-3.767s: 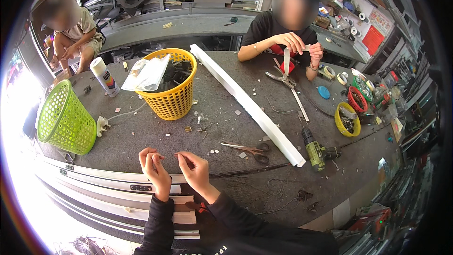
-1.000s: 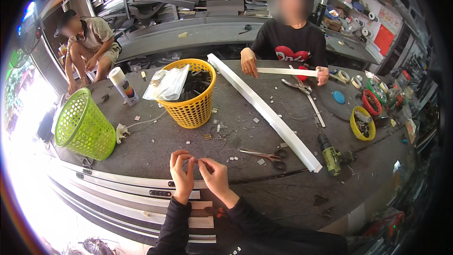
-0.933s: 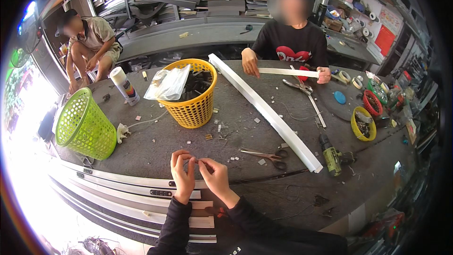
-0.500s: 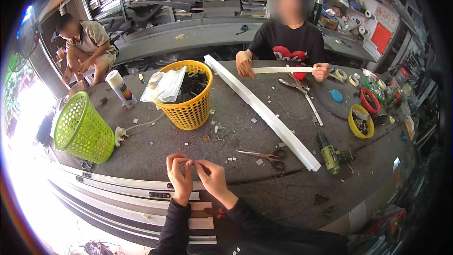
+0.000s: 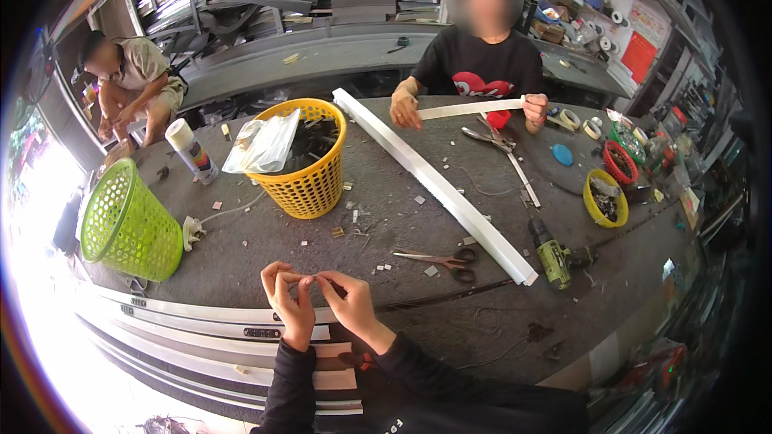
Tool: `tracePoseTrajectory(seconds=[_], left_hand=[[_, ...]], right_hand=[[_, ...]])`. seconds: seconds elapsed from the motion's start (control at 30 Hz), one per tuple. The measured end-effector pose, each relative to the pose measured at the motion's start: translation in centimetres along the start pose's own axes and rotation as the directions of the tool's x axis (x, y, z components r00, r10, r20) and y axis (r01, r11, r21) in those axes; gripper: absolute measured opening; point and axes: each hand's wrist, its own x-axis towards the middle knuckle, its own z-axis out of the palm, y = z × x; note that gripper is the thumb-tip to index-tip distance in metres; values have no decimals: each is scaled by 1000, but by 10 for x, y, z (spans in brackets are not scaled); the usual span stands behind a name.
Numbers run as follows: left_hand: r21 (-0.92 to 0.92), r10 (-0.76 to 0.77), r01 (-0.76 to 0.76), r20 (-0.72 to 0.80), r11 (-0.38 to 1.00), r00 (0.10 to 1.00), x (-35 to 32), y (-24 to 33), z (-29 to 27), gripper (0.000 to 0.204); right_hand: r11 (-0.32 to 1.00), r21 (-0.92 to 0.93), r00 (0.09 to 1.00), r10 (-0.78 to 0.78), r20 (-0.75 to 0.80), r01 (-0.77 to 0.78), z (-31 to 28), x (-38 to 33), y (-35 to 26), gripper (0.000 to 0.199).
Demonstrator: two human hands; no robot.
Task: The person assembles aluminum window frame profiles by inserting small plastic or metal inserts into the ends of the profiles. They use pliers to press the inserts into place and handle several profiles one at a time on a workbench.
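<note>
My left hand (image 5: 291, 309) and my right hand (image 5: 351, 303) meet fingertip to fingertip above the near side of the dark workbench (image 5: 386, 225). Both are closed in a pinch. Whatever sits between the fingertips is too small and covered to make out. Below and left of them lie several long pale metal rails (image 5: 193, 334), some with black fittings (image 5: 261, 333) on them. A pair of scissors (image 5: 460, 262) with dark handles rests to the right of my hands. Small light chips (image 5: 384, 267) are scattered just beyond the fingers.
A yellow basket (image 5: 301, 193) full of black pieces, a green basket (image 5: 153, 233) and a spray can (image 5: 190, 149) stand at left. A long white profile (image 5: 434, 186) crosses the bench, with a drill (image 5: 553, 261) beside it. Opposite, a co-worker (image 5: 482, 60) holds a white strip (image 5: 470, 109).
The view has shifted slightly, so the bench things sit a little further left. My hands keep their pinch together. The co-worker's strip has tilted, its right end now higher.
</note>
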Motion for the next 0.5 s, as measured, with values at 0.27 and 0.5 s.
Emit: tracePoseTrajectory(seconds=[0.27,0.5], left_hand=[[-489,-444,234,-374,840,815,24,-9,-17,57],[-351,-341,384,180,854,923,7,-12,3,59]], right_hand=[[996,-47,997,81,-14,-82,1,2,3,17],[994,-31,995,103,-3,-103,-1,0,0,16]])
